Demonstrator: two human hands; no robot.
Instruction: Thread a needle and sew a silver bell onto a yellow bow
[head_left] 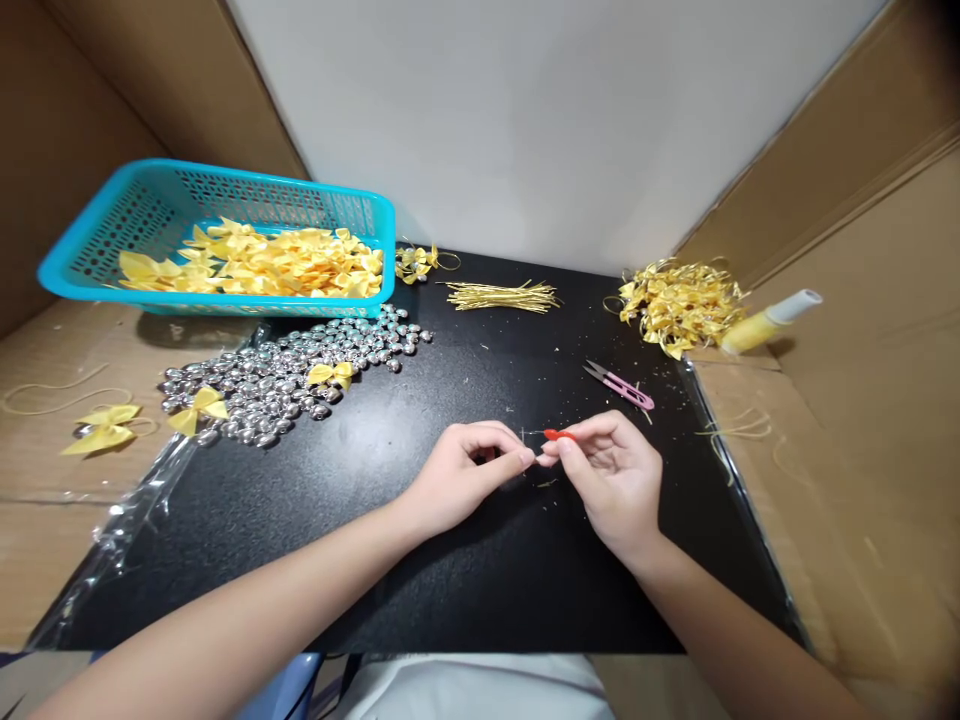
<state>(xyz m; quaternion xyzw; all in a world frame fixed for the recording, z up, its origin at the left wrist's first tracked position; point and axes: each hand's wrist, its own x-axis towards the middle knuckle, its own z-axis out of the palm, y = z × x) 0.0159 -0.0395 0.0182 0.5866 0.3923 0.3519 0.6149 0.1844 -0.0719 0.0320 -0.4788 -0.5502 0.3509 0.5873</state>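
Risk first: slipping of the small red-handled tool (559,434), thin and pinched only at the fingertips, likely if either pinch loosens or the hands pull apart; loss of the fine thread-like piece between the fingers, too thin to make out clearly; also a nudge of the wrists toward the silver beads (289,375), loose on clear plastic at the left and apt to roll.

Right hand (611,475): grip nearly closed, thumb and forefinger pinched on the red-handled tool, other fingers curled under. Left hand (469,470): grip likewise closed to a fingertip pinch, meeting the tool's tip; whatever sits between those fingers too small to tell. Both hands low over the middle of the black tabletop (420,560), just near of centre.

Further off: pink snips (621,385) lying just beyond the right hand, a bundle of gold wire ties (502,296) at the far edge, a heap of finished gold-tied bows (681,303) far right beside a yellow glue bottle (769,320), a blue basket (90,262) of yellow bows far left.
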